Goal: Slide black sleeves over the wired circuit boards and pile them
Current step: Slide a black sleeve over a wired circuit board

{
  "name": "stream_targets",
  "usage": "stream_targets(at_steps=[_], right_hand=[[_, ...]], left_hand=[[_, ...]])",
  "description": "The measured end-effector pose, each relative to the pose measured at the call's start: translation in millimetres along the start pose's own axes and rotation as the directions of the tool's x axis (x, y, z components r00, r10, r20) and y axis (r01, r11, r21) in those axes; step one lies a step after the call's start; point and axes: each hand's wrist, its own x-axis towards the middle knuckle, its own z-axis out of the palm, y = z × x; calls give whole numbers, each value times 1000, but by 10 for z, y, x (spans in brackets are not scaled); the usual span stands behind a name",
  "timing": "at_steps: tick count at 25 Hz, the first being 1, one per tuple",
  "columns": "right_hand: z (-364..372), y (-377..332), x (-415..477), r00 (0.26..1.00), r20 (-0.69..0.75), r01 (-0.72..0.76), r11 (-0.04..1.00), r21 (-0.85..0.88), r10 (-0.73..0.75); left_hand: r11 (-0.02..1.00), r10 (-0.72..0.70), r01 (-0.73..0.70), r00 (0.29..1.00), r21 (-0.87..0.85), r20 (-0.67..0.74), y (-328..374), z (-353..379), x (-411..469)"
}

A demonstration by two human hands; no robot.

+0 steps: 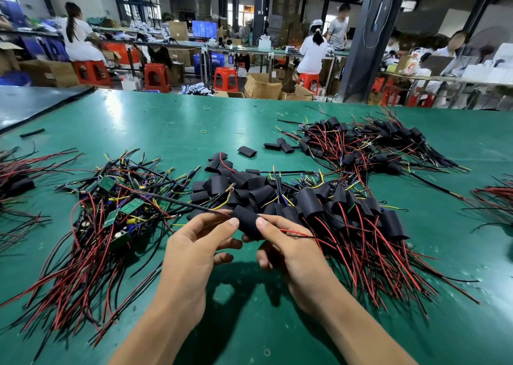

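Now left hand (191,253), right hand (290,253) both pinch black sleeve (248,222); board not visible. Advice: hold wires (294,232) straight, ease sleeve on squarely, cover board fully.

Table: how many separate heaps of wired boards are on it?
5: left-edge heap, bare-board heap beside it, centre heap, far heap behind that, right-edge heap. More may lie outside view.

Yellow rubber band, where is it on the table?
In the head view, the yellow rubber band lies by itself on the green table, toward the far middle, a little left of and beyond the loose black sleeves.
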Motion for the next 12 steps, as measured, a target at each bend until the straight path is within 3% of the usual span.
stream_targets(at_steps=[5,9,10,12], right_hand=[[-8,-34,-13,999,0,-37,999,18,37],[-27,-161,14,983,-183,54,959,278,-2],[-60,-222,28,968,-249,111,930,350,-22],[-175,-353,35,937,-350,199,849,490,-18]], left_hand=[[984,100,-98,995,149,-7,-13,7,-1],[972,84,-98,994,212,73,-26,17,14],[943,97,-115,993,313,72,-39,-7,29],[761,176,-180,982,623,69,-80,-57,70]])
